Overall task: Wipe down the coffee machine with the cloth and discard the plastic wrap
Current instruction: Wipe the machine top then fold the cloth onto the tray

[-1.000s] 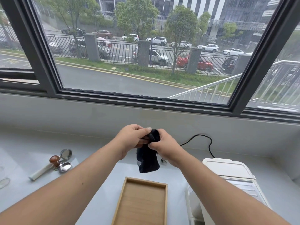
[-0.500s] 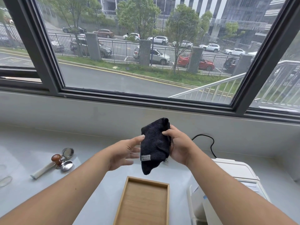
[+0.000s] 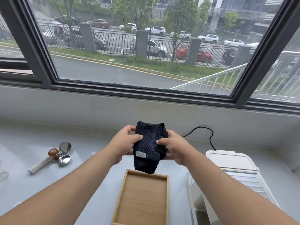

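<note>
Now both hands have the cloth [image 3: 148,147] between them, where half a second ago only the right hand gripped it and the left hung open beside it. The left hand [image 3: 125,143] has closed on the cloth's left edge, thumb across the front and fingers behind; the right hand [image 3: 172,147] pinches the right edge the same way. A second ago the cloth was bunched small between the fists; it is now spread flatter and squarer, its label facing the camera and its lower end drooping free.

Below the hands sits the tray [image 3: 142,200], and the cloth hangs above its far rim without touching it. The machine [image 3: 233,172] stands below and to the right of the right hand, not yet touched, its cord [image 3: 209,135] trailing just beyond that hand. Well to the left of the left hand lie the tamper [image 3: 53,153] and spoon [image 3: 65,159].

This looks like folding the cloth into a wiping pad, so wiping seems near but not begun. No plastic wrap is clearly visible.
</note>
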### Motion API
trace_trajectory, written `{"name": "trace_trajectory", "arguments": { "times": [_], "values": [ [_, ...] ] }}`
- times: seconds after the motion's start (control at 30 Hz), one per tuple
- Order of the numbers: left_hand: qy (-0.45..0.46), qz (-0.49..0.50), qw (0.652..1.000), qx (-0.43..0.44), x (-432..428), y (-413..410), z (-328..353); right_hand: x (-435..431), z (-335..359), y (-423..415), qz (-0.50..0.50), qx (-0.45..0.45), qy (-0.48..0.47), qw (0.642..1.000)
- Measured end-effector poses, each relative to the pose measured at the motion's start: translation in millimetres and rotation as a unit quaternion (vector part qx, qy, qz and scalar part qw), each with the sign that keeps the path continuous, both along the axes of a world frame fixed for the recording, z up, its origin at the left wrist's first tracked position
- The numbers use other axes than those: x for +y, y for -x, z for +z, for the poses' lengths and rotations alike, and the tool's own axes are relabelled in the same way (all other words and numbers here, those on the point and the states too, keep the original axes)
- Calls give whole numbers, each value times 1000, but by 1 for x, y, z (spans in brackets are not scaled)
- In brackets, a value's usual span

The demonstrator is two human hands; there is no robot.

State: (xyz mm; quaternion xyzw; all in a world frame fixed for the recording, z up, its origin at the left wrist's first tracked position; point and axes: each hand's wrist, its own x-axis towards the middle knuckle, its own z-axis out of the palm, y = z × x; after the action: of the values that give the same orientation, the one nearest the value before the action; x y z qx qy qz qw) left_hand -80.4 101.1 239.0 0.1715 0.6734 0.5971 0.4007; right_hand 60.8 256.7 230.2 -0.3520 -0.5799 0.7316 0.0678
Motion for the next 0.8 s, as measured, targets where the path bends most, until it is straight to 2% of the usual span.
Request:
{"name": "trace_trajectory", "arguments": {
  "times": [0.23, 0.8],
  "values": [
    [63, -13, 998, 19, -9, -4, -50, -9, -46, -10, -8, -37, -3, 999],
    [154, -32, 987, -5, -28, -25, -144, -37, -137, -32, -10, -104, 29, 994]
  ]
}}
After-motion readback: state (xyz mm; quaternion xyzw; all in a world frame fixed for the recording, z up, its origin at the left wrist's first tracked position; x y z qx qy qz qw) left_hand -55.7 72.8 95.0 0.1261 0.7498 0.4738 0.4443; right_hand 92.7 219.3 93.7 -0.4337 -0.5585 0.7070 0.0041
